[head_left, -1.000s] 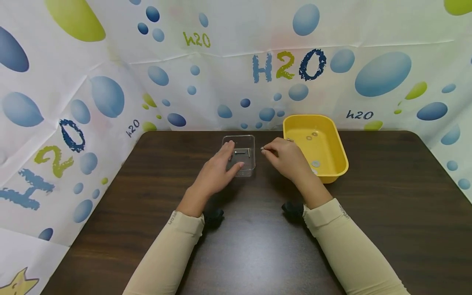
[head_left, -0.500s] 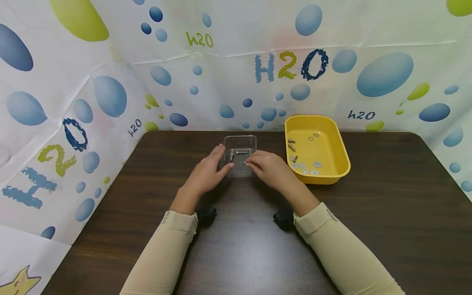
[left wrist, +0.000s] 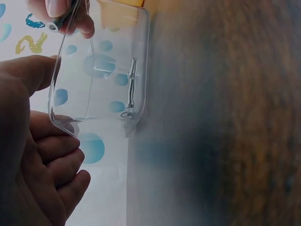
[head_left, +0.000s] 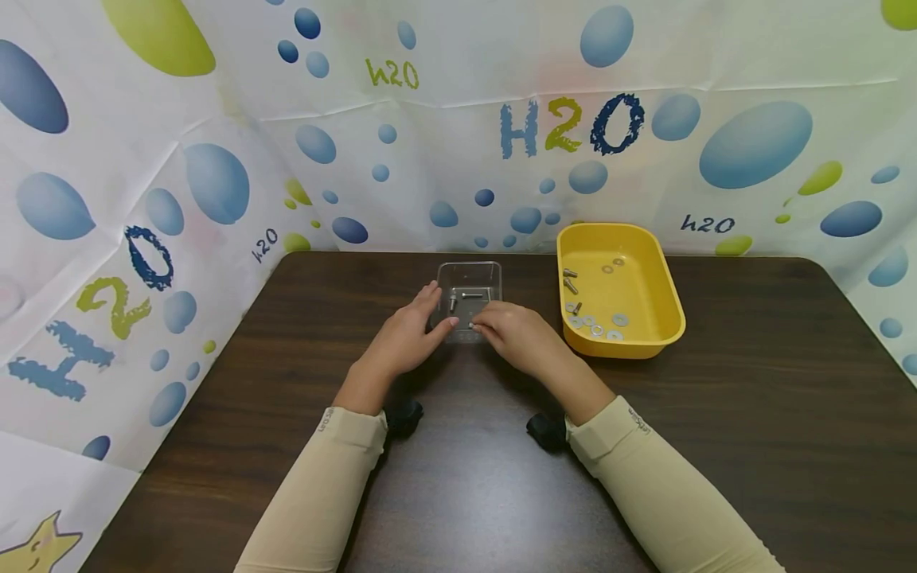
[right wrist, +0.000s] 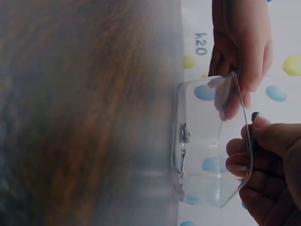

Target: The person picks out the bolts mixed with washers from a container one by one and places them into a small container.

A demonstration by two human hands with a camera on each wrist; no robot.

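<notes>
A clear plastic box stands near the back of the table, with bolts lying on its bottom. My left hand rests along the box's left side, its thumb by the near edge and its fingers loosely extended. Between thumb and fingers, my right hand pinches a small bolt at the near rim of the box. The socket in the bolt's head faces the left wrist camera; much of its shank is hidden by the fingers. The right wrist view shows the same bolt above my curled fingers.
To the right stands a yellow tray with several washers and bolts in it. The dark wooden table ends at the back against a patterned white sheet.
My right hand has moved left, from beside the yellow tray to the near rim of the clear box, carrying the bolt. My left hand has shifted from above the box to its left side.
</notes>
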